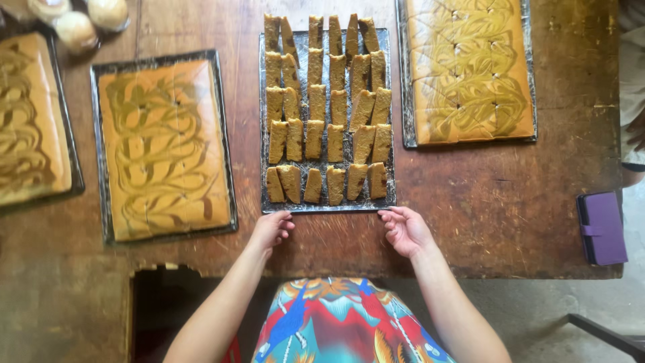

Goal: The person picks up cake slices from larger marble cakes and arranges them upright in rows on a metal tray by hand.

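A dark metal tray in the middle of the wooden table carries several rows of cut cake slices standing on edge. My left hand curls at the tray's near left corner, fingertips touching its rim. My right hand rests at the near right corner, fingers bent against the rim. Neither hand holds anything else.
Uncut marbled sheet cakes sit in trays at left, far left and upper right. Round buns lie at the top left. A purple wallet lies at the table's right edge. A gap opens in the near table edge.
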